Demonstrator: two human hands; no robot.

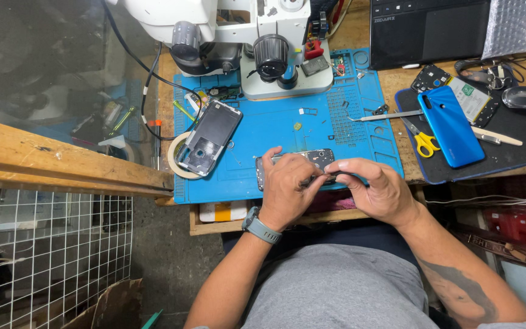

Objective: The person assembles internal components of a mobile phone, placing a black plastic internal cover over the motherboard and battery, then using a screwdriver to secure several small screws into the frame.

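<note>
Looking down from head height at a cluttered repair bench, both hands meet low in the centre of the frame over an opened phone (312, 159) lying on a blue work mat (275, 125). The left hand (284, 192), a grey watch on its wrist, curls closed around the phone's near edge. The right hand (378, 189) pinches a thin dark tool (342, 176) against the phone. Left of centre, a phone frame (208, 137) rests partly on a roll of tape (178, 159). At upper centre stands a microscope (257, 42). On the right, a blue back cover (452, 125) and yellow-handled scissors (421, 141) lie on a dark pad (506, 159).
</note>
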